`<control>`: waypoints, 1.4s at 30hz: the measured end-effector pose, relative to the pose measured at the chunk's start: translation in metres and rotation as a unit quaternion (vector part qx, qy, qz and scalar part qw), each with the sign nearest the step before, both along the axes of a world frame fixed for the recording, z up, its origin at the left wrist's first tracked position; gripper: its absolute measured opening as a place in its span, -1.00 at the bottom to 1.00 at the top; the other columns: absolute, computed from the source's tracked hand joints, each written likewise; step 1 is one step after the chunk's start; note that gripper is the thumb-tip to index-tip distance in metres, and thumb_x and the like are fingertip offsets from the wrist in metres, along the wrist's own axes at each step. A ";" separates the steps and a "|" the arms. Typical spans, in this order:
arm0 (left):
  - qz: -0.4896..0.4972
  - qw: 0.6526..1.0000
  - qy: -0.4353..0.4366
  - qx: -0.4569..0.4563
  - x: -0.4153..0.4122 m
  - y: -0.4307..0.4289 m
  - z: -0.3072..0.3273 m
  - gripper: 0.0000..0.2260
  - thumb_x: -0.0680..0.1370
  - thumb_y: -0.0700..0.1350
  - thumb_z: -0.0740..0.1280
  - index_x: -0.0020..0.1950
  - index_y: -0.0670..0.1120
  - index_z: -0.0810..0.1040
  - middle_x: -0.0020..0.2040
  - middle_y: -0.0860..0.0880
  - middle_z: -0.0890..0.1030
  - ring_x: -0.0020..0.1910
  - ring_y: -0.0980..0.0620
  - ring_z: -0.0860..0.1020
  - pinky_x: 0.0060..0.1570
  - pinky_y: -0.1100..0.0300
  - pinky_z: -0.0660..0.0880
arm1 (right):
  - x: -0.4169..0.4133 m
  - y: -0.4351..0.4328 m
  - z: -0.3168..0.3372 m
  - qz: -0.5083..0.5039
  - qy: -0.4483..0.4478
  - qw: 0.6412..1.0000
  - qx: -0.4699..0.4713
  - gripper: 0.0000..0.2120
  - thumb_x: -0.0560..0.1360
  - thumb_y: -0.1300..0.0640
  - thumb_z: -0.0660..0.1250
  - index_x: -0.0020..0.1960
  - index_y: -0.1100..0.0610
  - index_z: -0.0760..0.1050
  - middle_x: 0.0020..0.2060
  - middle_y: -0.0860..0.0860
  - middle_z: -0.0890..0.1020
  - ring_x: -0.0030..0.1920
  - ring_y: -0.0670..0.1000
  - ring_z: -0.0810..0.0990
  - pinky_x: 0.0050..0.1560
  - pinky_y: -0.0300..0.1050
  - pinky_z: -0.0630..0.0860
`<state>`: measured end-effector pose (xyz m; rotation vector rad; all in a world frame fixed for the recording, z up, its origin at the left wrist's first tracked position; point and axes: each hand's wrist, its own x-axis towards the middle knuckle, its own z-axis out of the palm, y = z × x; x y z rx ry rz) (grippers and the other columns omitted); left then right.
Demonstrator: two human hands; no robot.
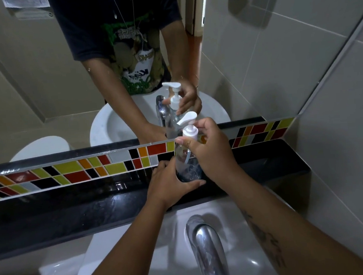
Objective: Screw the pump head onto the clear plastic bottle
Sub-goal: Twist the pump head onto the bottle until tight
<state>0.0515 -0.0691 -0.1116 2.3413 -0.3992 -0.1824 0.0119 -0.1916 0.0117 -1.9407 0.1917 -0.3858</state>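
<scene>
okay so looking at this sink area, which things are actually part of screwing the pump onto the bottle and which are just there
Part of the job:
pump head
clear plastic bottle
left hand, gripping the bottle's base
right hand, fingers at the pump collar

Just there:
faucet
sink
black ledge
mirror
coloured tile strip

Bathroom setting. Large wall mirror [41, 83] sits above a multicoloured mosaic tile band [70, 172]. Glossy black ledge [62, 211] runs below the band, wet in places. White basin [112, 262] with chrome tap [206, 248] stands nearest the camera. Right wall [341, 168] carries grey tiles.
</scene>
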 end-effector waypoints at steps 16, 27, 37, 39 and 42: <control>0.022 0.998 -0.009 -0.058 0.003 0.000 -0.006 -0.27 0.14 0.55 0.42 0.18 0.18 0.53 0.09 0.06 0.59 0.10 0.03 0.57 0.06 -0.02 0.61 | 0.001 -0.005 -0.004 0.022 -0.019 0.998 -0.061 -0.74 0.48 0.05 0.39 0.16 0.05 0.53 0.09 0.02 0.63 0.14 0.05 0.57 0.13 0.12 0.56; 0.027 0.998 -0.012 -0.049 0.001 0.002 -0.005 -0.28 0.19 0.44 0.51 0.27 0.20 0.51 0.14 0.03 0.52 0.17 0.01 0.51 0.18 0.01 0.56 | -0.009 -0.016 0.017 0.072 0.015 0.997 -0.017 -0.41 0.42 0.06 0.48 0.39 -0.11 0.37 0.21 -0.17 0.55 0.27 -0.13 0.48 0.18 -0.19 0.48; 0.038 0.996 0.006 -0.078 -0.007 0.010 0.001 -0.34 0.25 0.23 0.64 0.27 0.07 0.53 0.21 0.00 0.49 0.15 0.09 0.47 0.11 0.26 0.42 | 0.012 -0.040 0.084 0.159 0.000 0.948 -0.276 -0.58 0.46 0.06 0.43 0.30 -0.05 0.52 0.14 -0.14 0.54 0.09 -0.06 0.47 -0.07 -0.30 0.35; 0.042 0.996 0.005 -0.076 -0.007 0.010 0.002 -0.36 0.27 0.22 0.64 0.26 0.06 0.54 0.20 0.00 0.49 0.13 0.11 0.46 0.09 0.28 0.41 | 0.018 -0.040 0.087 0.174 -0.006 0.936 -0.306 -0.69 0.46 0.07 0.43 0.20 -0.01 0.59 0.01 -0.14 0.55 0.04 -0.05 0.47 -0.07 -0.28 0.33; 0.045 0.996 0.004 -0.076 -0.007 0.009 0.003 -0.37 0.29 0.19 0.64 0.28 0.05 0.54 0.19 -0.01 0.49 0.12 0.11 0.46 0.10 0.29 0.41 | 0.024 -0.041 0.091 0.203 -0.012 0.912 -0.355 -0.74 0.48 0.09 0.41 0.17 0.03 0.62 -0.05 -0.15 0.51 0.03 -0.10 0.39 -0.06 -0.30 0.28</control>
